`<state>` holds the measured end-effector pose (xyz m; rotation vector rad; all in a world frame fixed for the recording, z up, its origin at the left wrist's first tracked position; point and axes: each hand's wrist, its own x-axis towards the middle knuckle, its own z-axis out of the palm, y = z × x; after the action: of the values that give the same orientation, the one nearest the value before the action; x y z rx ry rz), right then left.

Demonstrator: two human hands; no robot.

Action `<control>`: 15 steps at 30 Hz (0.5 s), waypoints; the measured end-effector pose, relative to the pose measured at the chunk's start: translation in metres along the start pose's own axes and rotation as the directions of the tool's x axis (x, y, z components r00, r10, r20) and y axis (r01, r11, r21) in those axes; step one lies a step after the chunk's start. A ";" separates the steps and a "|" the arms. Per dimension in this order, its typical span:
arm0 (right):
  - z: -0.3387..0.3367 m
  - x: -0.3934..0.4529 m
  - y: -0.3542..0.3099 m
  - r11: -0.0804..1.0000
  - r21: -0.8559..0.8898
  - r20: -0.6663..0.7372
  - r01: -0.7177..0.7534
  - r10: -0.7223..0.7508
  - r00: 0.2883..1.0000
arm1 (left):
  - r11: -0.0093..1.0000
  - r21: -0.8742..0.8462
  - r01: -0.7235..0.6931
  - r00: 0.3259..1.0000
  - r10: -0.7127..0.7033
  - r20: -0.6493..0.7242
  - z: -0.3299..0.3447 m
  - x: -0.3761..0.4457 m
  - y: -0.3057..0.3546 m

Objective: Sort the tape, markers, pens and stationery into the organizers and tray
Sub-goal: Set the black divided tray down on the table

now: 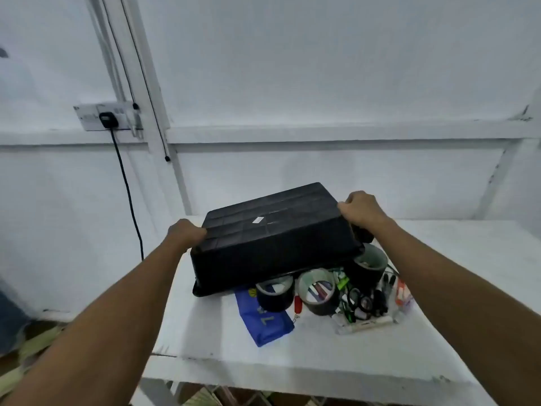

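Two hands, left hand point(187, 232) and right hand point(361, 210), fingers clamped on overturned black tray point(272, 238), tape rolls point(319, 290) beneath

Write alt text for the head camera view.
Both hands, left and right, hold an upturned black tray tilted over a white table. Tape rolls, markers and a blue pouch lie spilled beneath its near edge.

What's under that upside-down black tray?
Spilling from beneath the black tray are tape rolls, a blue pouch and markers. Anything farther under is hidden by it.
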<state>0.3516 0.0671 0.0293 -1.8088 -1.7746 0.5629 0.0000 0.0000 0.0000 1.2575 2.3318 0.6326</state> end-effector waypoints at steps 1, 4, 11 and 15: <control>0.000 0.009 0.001 0.999 0.035 0.028 -0.037 0.036 0.999 | 0.999 -0.038 0.034 0.999 -0.034 0.018 0.004 0.002 0.001; 0.001 0.027 -0.001 0.981 0.126 0.174 -0.146 0.123 0.977 | 0.969 -0.187 0.162 0.985 -0.148 0.085 0.016 0.014 -0.002; 0.016 0.045 -0.010 0.915 0.213 0.439 -0.343 0.224 0.870 | 0.847 -0.408 0.340 0.927 -0.228 0.299 0.036 0.043 -0.015; 0.010 0.041 -0.028 0.921 0.234 0.409 -0.310 0.196 0.891 | 0.838 -0.455 0.302 0.948 -0.213 0.238 0.017 0.042 -0.016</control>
<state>0.3255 0.1084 0.0429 -1.8166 -1.5764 1.2910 -0.0224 0.0309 -0.0287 0.7185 1.9701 0.9013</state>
